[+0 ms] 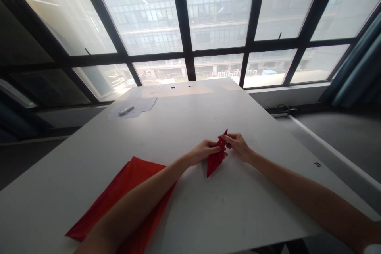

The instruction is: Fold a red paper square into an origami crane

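A small piece of folded red paper (214,162), shaped like a long diamond with pointed ends, is held between both hands just above the table. My left hand (205,151) grips its middle, thumb across the front and fingertips showing past the right edge. At the upper part, my right hand (236,145) pinches the paper near its top point with thumb and fingers. Under my left forearm lies a larger red-orange sheet (131,178), partly covered by the arm.
The white table (184,123) stretches away towards large windows. White papers (145,105) with a whitish cylinder-shaped object (126,110) on them lie at the far left. Near the right edge sits a small dark item (317,164). Two dark holes are at the table's far end.
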A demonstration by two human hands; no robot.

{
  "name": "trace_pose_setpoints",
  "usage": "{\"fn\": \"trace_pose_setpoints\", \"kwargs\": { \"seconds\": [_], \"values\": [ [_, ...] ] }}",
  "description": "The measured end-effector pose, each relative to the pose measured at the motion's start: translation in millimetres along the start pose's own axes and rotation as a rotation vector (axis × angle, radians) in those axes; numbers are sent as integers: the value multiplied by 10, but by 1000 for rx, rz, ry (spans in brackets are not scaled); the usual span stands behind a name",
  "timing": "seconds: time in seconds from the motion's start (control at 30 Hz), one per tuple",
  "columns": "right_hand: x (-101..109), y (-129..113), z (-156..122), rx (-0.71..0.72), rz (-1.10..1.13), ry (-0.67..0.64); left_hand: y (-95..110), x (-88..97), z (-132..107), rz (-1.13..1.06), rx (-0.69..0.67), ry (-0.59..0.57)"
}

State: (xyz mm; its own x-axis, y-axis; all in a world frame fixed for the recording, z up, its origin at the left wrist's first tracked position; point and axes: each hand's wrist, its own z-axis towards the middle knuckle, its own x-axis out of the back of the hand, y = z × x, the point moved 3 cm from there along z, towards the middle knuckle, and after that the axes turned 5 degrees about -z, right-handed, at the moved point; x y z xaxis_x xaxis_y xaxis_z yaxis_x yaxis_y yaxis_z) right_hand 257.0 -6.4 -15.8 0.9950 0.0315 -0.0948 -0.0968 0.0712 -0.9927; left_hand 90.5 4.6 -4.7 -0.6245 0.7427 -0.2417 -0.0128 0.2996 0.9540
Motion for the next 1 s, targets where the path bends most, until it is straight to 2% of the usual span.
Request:
{"fn": "trace_pose_setpoints", "kwargs": {
  "seconds": [0.17,0.43,0.6,0.67,0.8,0.87,1.0],
  "values": [
    [71,31,41,39,12,140,-3,9,13,78,14,39],
    [58,52,44,22,59,145,7,25,3,74,15,5],
    [146,22,86,-18,158,239,30,25,-28,98,38,-10],
    [159,3,81,-35,170,214,25,36,-25,67,29,8],
    [44,-13,14,-26,2,-51,-4,51,7,2,5,52],
    [-17,-6,-21,-11,-72,-132,-14,43,22,-9,-4,58],
    [-13,-15,-24,31,-57,-34,-21,33,34,43,-15,105]
  ]
}}
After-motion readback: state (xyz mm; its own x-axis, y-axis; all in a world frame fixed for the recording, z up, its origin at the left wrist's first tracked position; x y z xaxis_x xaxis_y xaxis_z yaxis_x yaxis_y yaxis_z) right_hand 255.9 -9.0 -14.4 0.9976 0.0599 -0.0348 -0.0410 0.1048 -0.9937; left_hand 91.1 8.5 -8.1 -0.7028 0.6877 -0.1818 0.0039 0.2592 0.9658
